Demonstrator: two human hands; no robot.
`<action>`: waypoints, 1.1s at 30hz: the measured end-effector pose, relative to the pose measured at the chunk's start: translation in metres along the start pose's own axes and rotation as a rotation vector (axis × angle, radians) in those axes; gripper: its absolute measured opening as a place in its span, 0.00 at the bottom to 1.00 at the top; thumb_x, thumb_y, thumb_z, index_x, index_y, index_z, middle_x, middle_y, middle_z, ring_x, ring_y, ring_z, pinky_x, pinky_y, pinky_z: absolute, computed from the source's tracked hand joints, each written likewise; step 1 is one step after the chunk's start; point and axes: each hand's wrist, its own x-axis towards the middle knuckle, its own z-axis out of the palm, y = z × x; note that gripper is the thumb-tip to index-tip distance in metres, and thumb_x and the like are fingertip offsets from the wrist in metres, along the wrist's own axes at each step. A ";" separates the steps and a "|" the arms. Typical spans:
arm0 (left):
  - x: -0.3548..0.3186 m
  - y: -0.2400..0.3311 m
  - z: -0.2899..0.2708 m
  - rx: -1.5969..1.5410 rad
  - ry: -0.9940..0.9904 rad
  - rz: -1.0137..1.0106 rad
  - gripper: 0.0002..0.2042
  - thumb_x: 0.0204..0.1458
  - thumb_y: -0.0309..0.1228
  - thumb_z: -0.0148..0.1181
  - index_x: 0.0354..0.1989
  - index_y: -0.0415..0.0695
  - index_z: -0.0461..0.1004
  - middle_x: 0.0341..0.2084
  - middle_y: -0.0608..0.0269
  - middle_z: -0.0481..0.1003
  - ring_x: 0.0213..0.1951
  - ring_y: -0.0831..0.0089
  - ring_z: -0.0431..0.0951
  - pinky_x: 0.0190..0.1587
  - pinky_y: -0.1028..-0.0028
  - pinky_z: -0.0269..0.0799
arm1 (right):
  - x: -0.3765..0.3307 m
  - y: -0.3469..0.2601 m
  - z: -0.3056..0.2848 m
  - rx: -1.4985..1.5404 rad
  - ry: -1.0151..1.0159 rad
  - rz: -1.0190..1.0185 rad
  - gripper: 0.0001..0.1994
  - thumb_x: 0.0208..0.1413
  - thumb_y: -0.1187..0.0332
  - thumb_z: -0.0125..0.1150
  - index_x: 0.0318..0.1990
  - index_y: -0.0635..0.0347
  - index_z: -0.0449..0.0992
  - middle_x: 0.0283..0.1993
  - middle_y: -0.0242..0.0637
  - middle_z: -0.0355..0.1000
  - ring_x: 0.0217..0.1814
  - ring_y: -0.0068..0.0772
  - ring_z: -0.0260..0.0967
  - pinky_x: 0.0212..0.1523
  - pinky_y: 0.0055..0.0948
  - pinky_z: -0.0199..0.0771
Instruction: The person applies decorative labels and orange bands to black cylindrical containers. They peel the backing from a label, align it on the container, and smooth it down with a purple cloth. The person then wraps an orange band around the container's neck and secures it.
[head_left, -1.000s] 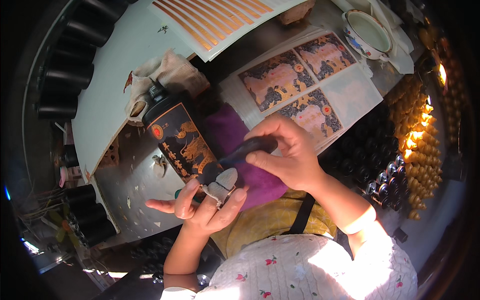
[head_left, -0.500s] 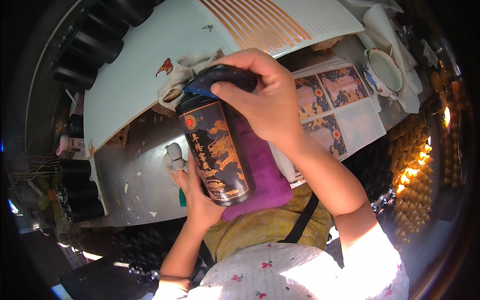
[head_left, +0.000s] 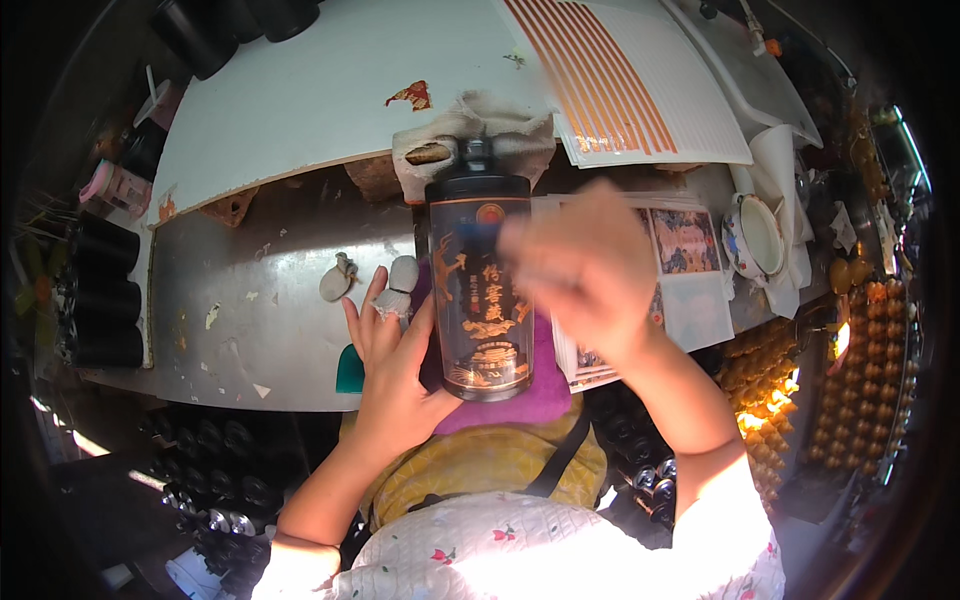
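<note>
A black bottle (head_left: 482, 345) with a narrow neck and a gold-and-orange printed label stands tilted in front of me over a purple cloth (head_left: 550, 385). My left hand (head_left: 390, 370) cradles its lower left side, thumb by the base, the outer fingers spread away. Pale cloth wraps (head_left: 398, 285) cover fingers of that hand. My right hand (head_left: 590, 270) is at the label's right edge, smeared by motion. Its fingers, and anything in them, cannot be made out. Behind the bottle neck lies a crumpled, stained white rag (head_left: 420, 135).
A white board (head_left: 300, 90) spans the back, with a sheet of orange strips (head_left: 590, 90). Printed label sheets (head_left: 695, 270) and an enamel bowl (head_left: 752, 235) lie right. Black cylinders (head_left: 105, 290) line the left. A pale knotted lump (head_left: 338, 282) rests on the metal table (head_left: 240, 350).
The bottle has come more upright and turned, showing another part of its label. My right hand has moved from its shoulder to its right side; the dark blue-edged scraper it held is not discernible.
</note>
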 end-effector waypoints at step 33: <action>-0.014 -0.002 0.012 -0.227 0.222 0.124 0.48 0.28 0.31 0.78 0.65 0.36 0.64 0.43 0.53 0.72 0.44 0.58 0.73 0.68 0.31 0.40 | 0.016 -0.030 -0.003 -0.186 -0.223 -0.015 0.13 0.40 0.68 0.72 0.38 0.53 0.83 0.36 0.22 0.79 0.28 0.30 0.69 0.28 0.31 0.62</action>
